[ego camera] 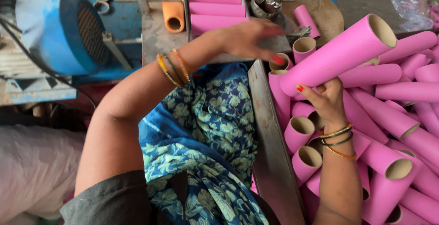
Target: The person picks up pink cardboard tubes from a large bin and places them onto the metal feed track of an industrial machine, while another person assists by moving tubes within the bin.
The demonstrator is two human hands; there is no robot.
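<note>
Right hand (325, 98) is closed round a long pink tube (340, 53), gripped at its low end so the top tilts up & away, above the pile of tubes (402, 129). Left hand (249, 40) is open, flat, holding nothing, over the small tubes (283, 65) standing by the metal edge (270, 147). Blue motor (59, 28) on the left.
</note>
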